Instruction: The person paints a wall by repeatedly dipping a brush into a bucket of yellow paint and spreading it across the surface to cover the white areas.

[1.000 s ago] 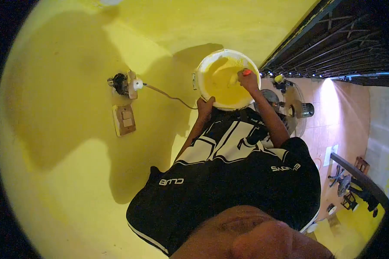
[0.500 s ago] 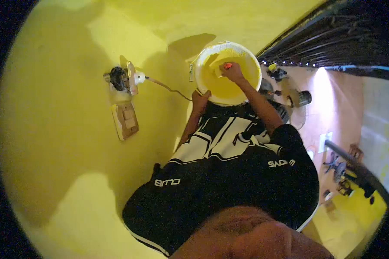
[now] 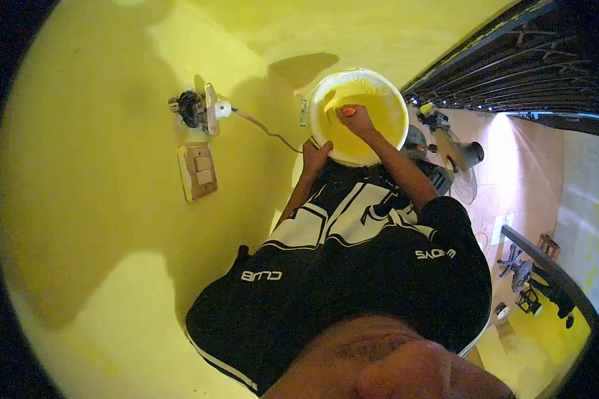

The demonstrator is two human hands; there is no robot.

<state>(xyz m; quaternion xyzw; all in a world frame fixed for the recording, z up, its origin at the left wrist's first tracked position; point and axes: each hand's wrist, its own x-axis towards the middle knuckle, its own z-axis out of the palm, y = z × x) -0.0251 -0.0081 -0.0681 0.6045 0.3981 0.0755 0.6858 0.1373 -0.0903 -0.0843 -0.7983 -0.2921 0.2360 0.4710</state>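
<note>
Right hand (image 3: 357, 120) shifted slightly within bucket (image 3: 326, 90), fist tight around orange-handled tool (image 3: 347, 111), handle pointing left; left hand (image 3: 315, 157) gripping rim.

From my feed the bucket (image 3: 387, 88) looks like smooth white plastic, the yellow paint (image 3: 366, 130) in it wet and glossy. My right hand (image 3: 357, 120) grips something with an orange handle (image 3: 347, 112), probably plastic, too small to tell. The wall (image 3: 100, 133) is matt yellow, slightly rough. Shirt (image 3: 353, 266) is soft black cloth.
</note>
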